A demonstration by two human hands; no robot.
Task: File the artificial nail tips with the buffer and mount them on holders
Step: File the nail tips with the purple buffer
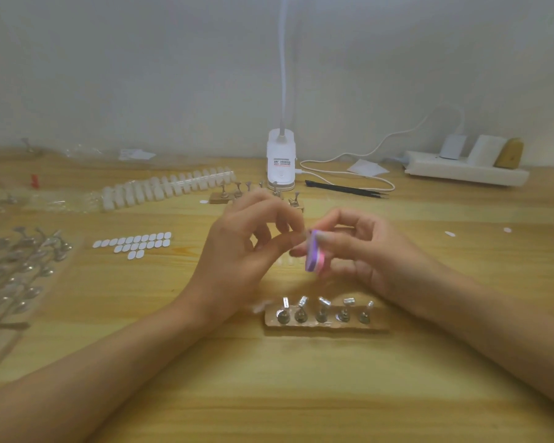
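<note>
**Nail tip at the buffer, five holders bare**

Pinched together, the finger ends of the left hand sit right at the edge of the buffer. The nail tip must be inside that pinch, but it is too small and blurry to see. The right hand grips the buffer, a little purple and pink block, with its fingers curled round it. Both hands are up off the table, close together in the middle.

Just below the hands, near the person, stands a wooden bar with five metal holders in a row. I can see no nail on any of them. So I think filing is the step in hand, and no tip has been put on this bar yet.

Further back lies a long strip of nail tips, and it looks almost full. That means lots of tips are left to file. Behind the hands is a second bar with more holders. Those look bare too, though they are small and partly hidden.

To the left lie white sticky dots in rows, most of them in place. Past them is a clear bag of spare holders. From all this I think the job is near its start.
</note>
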